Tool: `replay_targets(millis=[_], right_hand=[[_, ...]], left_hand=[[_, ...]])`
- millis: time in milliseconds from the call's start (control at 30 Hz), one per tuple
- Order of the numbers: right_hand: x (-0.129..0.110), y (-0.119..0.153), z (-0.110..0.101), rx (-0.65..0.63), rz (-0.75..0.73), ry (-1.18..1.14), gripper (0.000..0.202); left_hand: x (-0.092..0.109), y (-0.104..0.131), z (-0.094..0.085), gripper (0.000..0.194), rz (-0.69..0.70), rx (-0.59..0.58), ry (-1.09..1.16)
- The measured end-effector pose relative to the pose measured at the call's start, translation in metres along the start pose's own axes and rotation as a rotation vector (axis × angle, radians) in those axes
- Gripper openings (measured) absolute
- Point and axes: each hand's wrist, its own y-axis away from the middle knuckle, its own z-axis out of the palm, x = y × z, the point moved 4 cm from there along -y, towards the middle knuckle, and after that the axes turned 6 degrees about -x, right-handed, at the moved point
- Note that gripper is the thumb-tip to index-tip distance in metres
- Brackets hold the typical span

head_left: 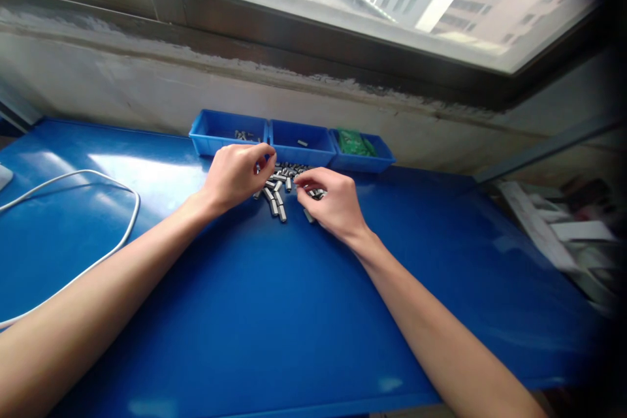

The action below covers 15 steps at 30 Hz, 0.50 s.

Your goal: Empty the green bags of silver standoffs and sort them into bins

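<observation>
Small silver-and-black cylindrical metal pieces [277, 198] lie in a loose pile on the blue table, between and behind my hands. My left hand [238, 173] is over the pile's left side, its thumb and fingers curled together in a pinch. Whatever sits between those fingertips, if anything, is too small to make out. At the pile's right side my right hand [336, 201] has its thumb and forefinger bent toward each other, the tips close together. Some pieces show through the gap behind its thumb; I cannot make out what the tips hold.
Behind the pile stand three joined blue bins: the left bin [206, 138] has small metal parts, the middle bin [313, 155] a single piece, the right bin [365, 163] a green bag [355, 142]. A white cable [131, 209] loops at left. Clutter [563, 228] sits at right.
</observation>
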Motion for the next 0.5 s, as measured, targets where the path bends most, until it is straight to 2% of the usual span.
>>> replay_targets(millis=[100, 267, 500], right_hand=[[0.013, -0.002, -0.003, 0.084, 0.188, -0.36, 0.007], [0.028, -0.004, -0.004, 0.197, 0.376, -0.861, 0.023], [0.031, -0.004, 0.002, 0.19, 0.463, -1.017, 0.032]], left_hand=[[0.003, 0.0, 0.001, 0.018, 0.053, -0.025, 0.05], [0.012, -0.001, 0.001, 0.02, 0.125, -0.083, 0.197], [0.019, 0.001, 0.002, 0.022, 0.172, -0.155, 0.266]])
